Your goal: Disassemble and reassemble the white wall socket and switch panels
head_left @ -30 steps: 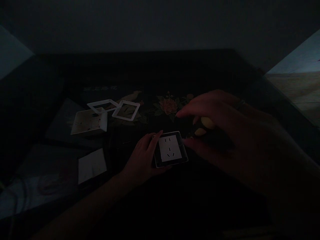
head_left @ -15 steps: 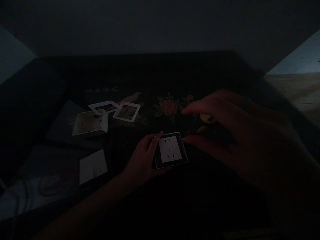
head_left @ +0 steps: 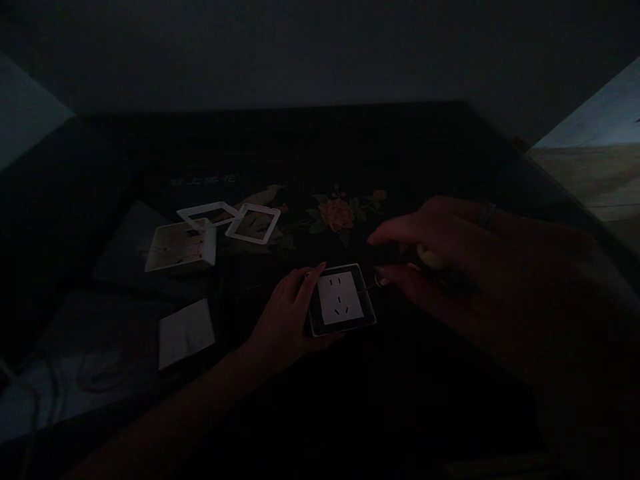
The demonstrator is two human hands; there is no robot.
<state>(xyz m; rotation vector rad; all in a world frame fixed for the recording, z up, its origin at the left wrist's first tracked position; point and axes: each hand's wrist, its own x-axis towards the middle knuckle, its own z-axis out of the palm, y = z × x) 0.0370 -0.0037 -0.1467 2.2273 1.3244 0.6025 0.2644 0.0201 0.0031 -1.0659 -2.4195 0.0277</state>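
The scene is very dim. My left hand [head_left: 283, 317] grips a power socket [head_left: 341, 299] from its left side, thumb and fingers around the edges. The socket has a white slotted face, a dark surround and a pale rim. In my right hand [head_left: 465, 247] is a screwdriver [head_left: 429, 257] with yellow on its handle. Its thin shaft reaches left to the dark surround at the right side of the socket face; whether the tip sits in a screw is too dark to see. The palm side of this hand is lost in shadow.
To the left, two white frames [head_left: 253, 223] overlap beside an open white box [head_left: 183, 245]. Nearer me lies a square plate [head_left: 187, 335] with a pale top. A dark tabletop mat [head_left: 336, 215] with printed flowers lies under everything. A cable [head_left: 34, 400] runs at far left.
My right hand has lowered slightly and shifted, its fingers drawing back from the socket, and more of the screwdriver shaft shows. My left hand and the socket have stayed in place.
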